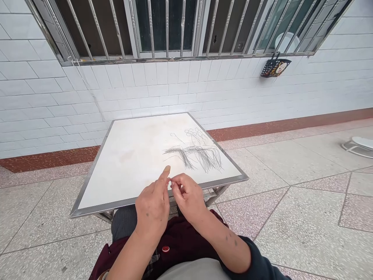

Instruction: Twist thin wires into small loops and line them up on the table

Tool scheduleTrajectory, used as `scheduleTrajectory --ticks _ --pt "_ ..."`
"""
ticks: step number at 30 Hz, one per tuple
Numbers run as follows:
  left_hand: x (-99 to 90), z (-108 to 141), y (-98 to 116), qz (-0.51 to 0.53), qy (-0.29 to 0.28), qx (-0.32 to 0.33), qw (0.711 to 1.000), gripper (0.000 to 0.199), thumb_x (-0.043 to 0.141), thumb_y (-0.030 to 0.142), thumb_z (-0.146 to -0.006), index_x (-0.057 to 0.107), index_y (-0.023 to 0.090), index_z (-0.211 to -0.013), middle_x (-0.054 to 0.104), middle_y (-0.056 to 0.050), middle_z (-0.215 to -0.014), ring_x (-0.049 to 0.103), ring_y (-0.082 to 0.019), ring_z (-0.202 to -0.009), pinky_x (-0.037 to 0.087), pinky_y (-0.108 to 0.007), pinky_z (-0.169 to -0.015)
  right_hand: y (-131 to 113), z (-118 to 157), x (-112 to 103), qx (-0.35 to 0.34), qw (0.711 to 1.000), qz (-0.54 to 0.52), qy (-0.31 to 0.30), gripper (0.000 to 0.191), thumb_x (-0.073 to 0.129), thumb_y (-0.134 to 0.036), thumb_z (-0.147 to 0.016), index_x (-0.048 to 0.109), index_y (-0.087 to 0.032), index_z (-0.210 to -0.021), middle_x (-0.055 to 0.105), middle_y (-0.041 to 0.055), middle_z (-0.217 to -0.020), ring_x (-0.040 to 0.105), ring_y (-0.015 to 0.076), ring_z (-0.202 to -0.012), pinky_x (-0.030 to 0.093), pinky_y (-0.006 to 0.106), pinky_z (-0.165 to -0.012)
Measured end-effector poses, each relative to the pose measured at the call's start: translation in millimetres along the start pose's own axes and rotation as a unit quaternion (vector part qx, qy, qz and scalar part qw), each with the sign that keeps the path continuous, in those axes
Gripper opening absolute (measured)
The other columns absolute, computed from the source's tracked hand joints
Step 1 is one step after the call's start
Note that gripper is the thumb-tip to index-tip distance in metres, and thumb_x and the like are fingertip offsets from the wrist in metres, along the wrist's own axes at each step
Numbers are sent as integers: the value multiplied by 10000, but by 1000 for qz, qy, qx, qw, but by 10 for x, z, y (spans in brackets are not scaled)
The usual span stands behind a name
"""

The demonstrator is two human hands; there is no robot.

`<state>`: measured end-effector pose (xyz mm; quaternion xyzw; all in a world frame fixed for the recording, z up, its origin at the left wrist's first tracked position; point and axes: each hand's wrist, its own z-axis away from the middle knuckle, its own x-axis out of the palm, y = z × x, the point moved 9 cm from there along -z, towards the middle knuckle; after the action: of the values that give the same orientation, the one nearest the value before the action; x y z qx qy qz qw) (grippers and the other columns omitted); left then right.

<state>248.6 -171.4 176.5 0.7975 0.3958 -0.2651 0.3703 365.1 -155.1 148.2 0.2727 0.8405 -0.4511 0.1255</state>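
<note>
My left hand [153, 200] and my right hand [188, 194] meet just above the table's near edge. The left index finger points up and away, while its other fingers are drawn together beside the right fingertips. My right thumb and index finger are pinched. Whatever lies between the fingertips is too small to make out. Beyond the hands, a spread of thin black wire-like strands [201, 151] lies on the white tabletop [125, 163]. Several thin loops with tails [195, 134] lie at its far side.
The table has a grey metal rim [105, 210] and stands near a white tiled wall [122, 91]. Above it is a barred window [166, 29]. A patterned bag [275, 68] hangs from the bars at right. A white-topped stool [361, 144] stands on the floor far right.
</note>
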Motion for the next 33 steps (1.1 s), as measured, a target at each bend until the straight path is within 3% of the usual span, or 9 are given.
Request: scheduleTrajectory --ticks 6,11,18,26,33 --pt "-34 -61 -123 40 -49 -59 996 442 449 241 -928 419 309 -1363 721 43 -970 661 -127 -782 480 -249 -683 8 -4 61 1 995 -70 -73 129 450 -164 -894 566 -211 -928 639 13 -803 584 128 -663 480 230 -576" --pt "-99 -79 -141 76 -70 -78 992 423 444 245 -917 460 307 -1335 716 51 -913 661 -124 -774 496 -258 -725 45 15 110 47 979 -159 -119 114 460 -249 -914 569 -222 -936 610 -11 -787 554 78 -535 503 185 -487" --pt "-74 -43 -87 109 -68 -66 990 456 434 250 -920 402 291 -1373 710 27 -950 660 -133 -850 509 -266 -762 48 11 90 51 973 -200 -104 132 486 -235 -897 593 -226 -973 621 0 -804 566 86 -563 497 176 -478" --pt "-99 36 9 37 -18 29 999 528 445 190 -915 317 260 -1422 691 2 -929 627 -130 -770 498 -270 -760 -128 15 -9 -21 994 -75 -70 121 472 -181 -885 589 -204 -863 633 2 -751 562 113 -615 438 215 -557" --pt "-134 52 -18 45 -2 9 999 519 420 202 -927 300 255 -1429 700 -15 -948 639 -140 -751 515 -283 -746 -229 57 -47 -59 998 -24 -16 136 460 -148 -871 585 -195 -845 627 4 -728 551 125 -624 412 234 -595"
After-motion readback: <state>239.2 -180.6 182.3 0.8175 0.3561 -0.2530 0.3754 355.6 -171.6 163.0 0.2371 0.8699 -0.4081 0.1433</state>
